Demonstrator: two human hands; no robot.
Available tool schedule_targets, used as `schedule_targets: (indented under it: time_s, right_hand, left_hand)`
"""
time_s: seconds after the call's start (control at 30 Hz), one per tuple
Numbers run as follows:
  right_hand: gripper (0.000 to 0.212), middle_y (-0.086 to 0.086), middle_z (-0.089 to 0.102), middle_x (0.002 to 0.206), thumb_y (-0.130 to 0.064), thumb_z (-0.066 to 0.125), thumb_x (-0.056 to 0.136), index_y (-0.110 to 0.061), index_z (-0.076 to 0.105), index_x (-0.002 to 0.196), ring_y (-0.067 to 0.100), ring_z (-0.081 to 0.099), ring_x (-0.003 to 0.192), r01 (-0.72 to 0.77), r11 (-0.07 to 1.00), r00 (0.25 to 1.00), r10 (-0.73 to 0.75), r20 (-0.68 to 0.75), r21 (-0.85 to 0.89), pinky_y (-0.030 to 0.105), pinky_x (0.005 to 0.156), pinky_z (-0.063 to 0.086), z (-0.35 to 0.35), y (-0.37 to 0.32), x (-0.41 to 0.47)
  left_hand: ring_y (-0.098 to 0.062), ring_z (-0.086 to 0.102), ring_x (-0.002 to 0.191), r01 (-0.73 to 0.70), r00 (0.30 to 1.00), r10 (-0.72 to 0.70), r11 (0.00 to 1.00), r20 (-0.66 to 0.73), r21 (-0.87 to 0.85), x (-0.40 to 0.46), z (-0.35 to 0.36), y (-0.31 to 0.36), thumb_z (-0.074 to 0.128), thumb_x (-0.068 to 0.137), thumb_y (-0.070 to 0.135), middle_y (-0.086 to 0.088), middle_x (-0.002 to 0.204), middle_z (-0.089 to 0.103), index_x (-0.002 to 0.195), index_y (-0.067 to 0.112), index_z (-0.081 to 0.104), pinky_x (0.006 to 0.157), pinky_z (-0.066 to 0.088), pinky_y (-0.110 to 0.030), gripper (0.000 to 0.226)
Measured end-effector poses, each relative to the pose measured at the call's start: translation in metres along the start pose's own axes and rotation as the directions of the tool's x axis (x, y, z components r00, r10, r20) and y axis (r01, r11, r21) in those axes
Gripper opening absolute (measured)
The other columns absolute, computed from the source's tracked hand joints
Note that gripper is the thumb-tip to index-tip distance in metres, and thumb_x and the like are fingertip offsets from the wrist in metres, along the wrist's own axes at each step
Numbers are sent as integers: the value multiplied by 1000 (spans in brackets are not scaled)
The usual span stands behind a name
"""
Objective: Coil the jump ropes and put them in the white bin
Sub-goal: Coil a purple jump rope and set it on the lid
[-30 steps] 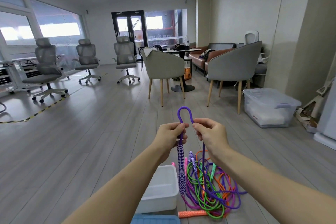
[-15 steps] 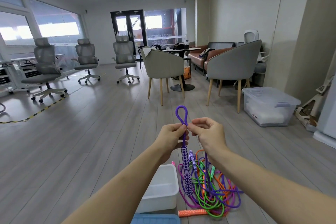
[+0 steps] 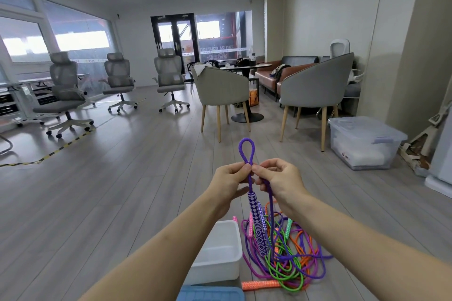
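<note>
Purple braided jump rope [image 3: 247, 151] is what's in hand right now, pinched into a small teardrop loop that sticks straight up toward 12 o'clock from where the two hands meet. Left hand [image 3: 228, 178] grips the strand that runs down to the purple-and-white checkered handle [image 3: 254, 212], which hangs just below the knuckles. Right hand [image 3: 278, 178] has its fingers [image 3: 260, 168] curled round the other strand, the one that trails down to the floor.

So the bit that matters: the rope's long axis is basically vertical, loop on top, slack falling toward 6 o'clock into the tangled pile of purple, green, orange and pink ropes [image 3: 286, 261] on the grey wood floor [image 3: 122, 190]. The hands touch at the base of the loop, so neither is really nearer, but the right one sits on the free length, and I'd guess that's the one that has to feed the next turn up while the left keeps the coil pinched.

White rectangular plastic bin [image 3: 220, 269] sits at about 9 o'clock from the pile, just beside it, under the left forearm. Looks like nothing's in it yet, so the job is at the very start. Snag risk: the purple slack is threaded through the other ropes, can't tell how badly.
</note>
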State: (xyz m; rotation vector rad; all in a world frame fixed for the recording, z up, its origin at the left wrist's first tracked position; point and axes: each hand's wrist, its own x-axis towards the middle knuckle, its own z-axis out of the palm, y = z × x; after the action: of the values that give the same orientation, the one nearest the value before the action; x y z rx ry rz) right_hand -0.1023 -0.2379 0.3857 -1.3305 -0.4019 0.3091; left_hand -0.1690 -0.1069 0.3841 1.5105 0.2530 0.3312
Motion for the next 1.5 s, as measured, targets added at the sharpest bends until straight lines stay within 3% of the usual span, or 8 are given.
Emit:
schedule_targets:
  time_s: [0.37, 0.53, 0.67, 0.93, 1.07, 1.27, 1.4, 1.5]
  right_hand:
    - [8, -14, 61, 51, -17, 73, 94, -9, 75, 92, -4, 54, 47, 100, 968, 995, -92, 48, -228, 13, 51, 40, -4, 5, -5]
    - [6, -4, 69, 66, -12, 70, 94, -13, 74, 98, 11, 57, 55, 80, 965, 995, -61, 84, -251, 25, 50, 42, -3, 2, -9]
    - [5, 10, 74, 77, -7, 67, 95, -6, 70, 99, 17, 58, 53, 78, 957, 974, -15, 224, -278, 24, 48, 42, 2, 4, -18]
    - [16, -1, 69, 71, -18, 58, 103, -21, 71, 112, 10, 56, 60, 340, 684, 820, 119, 559, -645, 25, 59, 46, -31, 3, -17]
    - [12, 1, 73, 74, -16, 59, 102, -22, 66, 95, 20, 64, 69, 355, 637, 899, -34, 436, -684, 40, 69, 51, -49, 3, -2]
    - [10, -12, 63, 93, -24, 72, 95, -28, 77, 102, 5, 60, 86, 539, 506, 843, -318, 435, -674, 22, 74, 47, -35, -3, 3]
    - [13, -13, 62, 92, -25, 76, 92, -26, 80, 104, 5, 60, 85, 504, 523, 863, -333, 380, -688, 22, 74, 49, -27, -8, 4]
    - [10, -14, 66, 83, -27, 83, 85, -33, 76, 89, 2, 60, 74, 471, 549, 882, -310, 354, -690, 20, 67, 46, -23, -9, 2]
  left_hand:
    - [-19, 66, 91, 20, 1000, -20, 997, 0, -81, 3, 5, 7, 56, 105, 21, -9, 96, 72, 116, 8, 73, 80, 55, -33, 24]
    - [-21, 68, 92, -18, 995, 17, 1000, -94, -7, 8, 5, 4, 47, 108, 21, -6, 97, 76, 112, 8, 68, 85, 49, -37, 25]
    - [-24, 76, 92, -86, 982, 52, 978, -180, -190, 14, -2, 8, 38, 111, 15, -12, 101, 76, 114, 0, 58, 83, 60, -35, 25]
    - [-12, 46, 57, -71, 979, -10, 920, -205, -386, 25, -44, 21, 34, 112, 19, 0, 70, 49, 104, 8, 53, 68, 48, -30, 23]
    - [-11, 43, 57, 19, 996, -40, 965, -74, -262, 16, -55, 18, 35, 112, 21, 2, 70, 48, 104, 10, 52, 61, 42, -27, 22]
    - [-18, 69, 70, 36, 999, -41, 990, 35, 133, 3, -33, 9, 31, 112, 16, -12, 86, 67, 114, 1, 55, 68, 55, -29, 28]
    - [-30, 76, 91, 45, 992, -67, 978, 105, 204, 1, -29, 6, 32, 112, 18, -23, 103, 74, 119, -2, 56, 87, 60, -40, 32]
    - [-31, 76, 97, 38, 985, -74, 974, 156, 223, -3, -26, 6, 34, 112, 20, -21, 105, 75, 119, -1, 58, 81, 60, -35, 33]
